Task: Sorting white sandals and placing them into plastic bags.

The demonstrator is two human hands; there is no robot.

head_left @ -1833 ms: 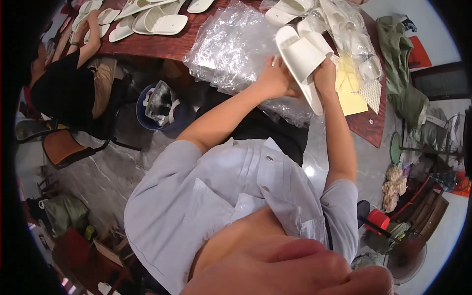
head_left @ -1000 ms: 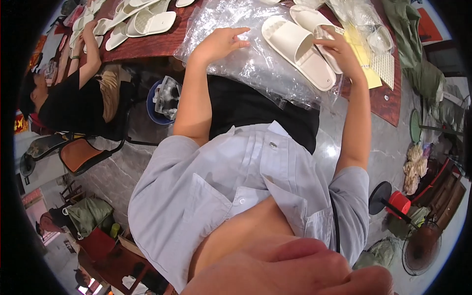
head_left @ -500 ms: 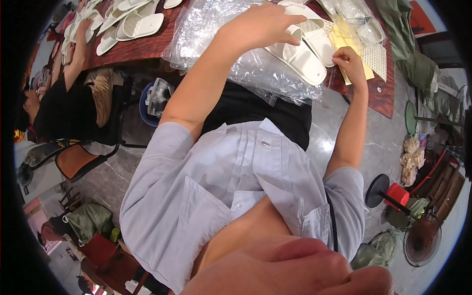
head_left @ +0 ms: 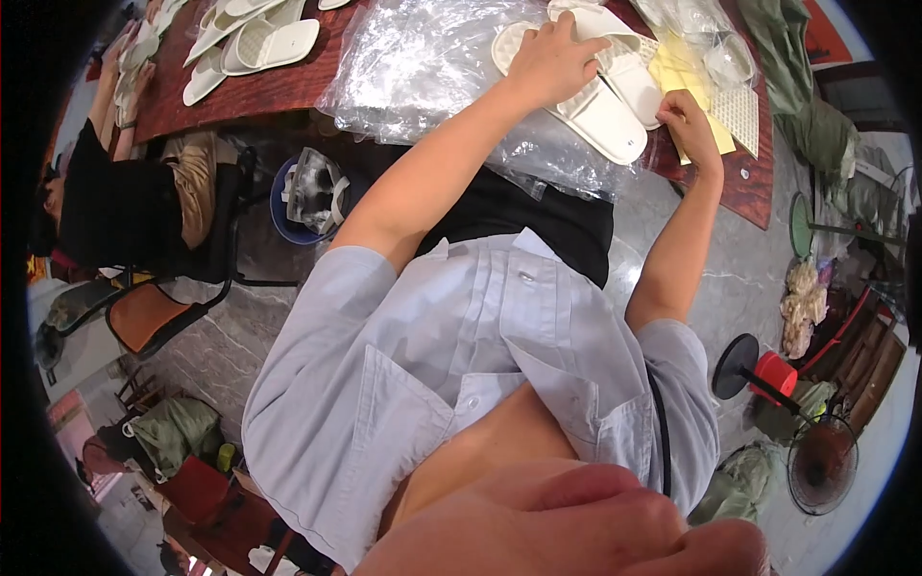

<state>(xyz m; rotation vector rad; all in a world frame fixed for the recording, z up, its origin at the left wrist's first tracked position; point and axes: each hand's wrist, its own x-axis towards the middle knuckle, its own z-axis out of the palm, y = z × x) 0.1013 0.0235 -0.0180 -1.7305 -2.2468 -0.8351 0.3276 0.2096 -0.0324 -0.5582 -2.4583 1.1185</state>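
A pair of cream slippers lies on clear plastic bags on the table. My left hand [head_left: 555,60] rests over the nearer slipper [head_left: 607,125], across its strap, with fingers apart. Its fingertips point to the far side. Close beside it is the other slipper [head_left: 634,91]. Just right of the pair's near ends is my right hand [head_left: 693,132], its fingers curled into a pinch; whatever they may hold is hidden. Under and behind that hand lie yellow paper sheets [head_left: 722,137] and a cream textured sole [head_left: 738,120].
Clear plastic bags [head_left: 384,72] cover much of the red-brown table [head_left: 279,91]. More cream slippers [head_left: 279,46] sit to the left, near a seated co-worker [head_left: 125,216]. A blue bin [head_left: 288,226] stands below the table edge. On the right are a fan [head_left: 824,466] and red bucket [head_left: 776,374].
My left hand has moved right and nearer, coming down over the nearer slipper's strap. The slippers shifted slightly. My right hand stays nearly in place.
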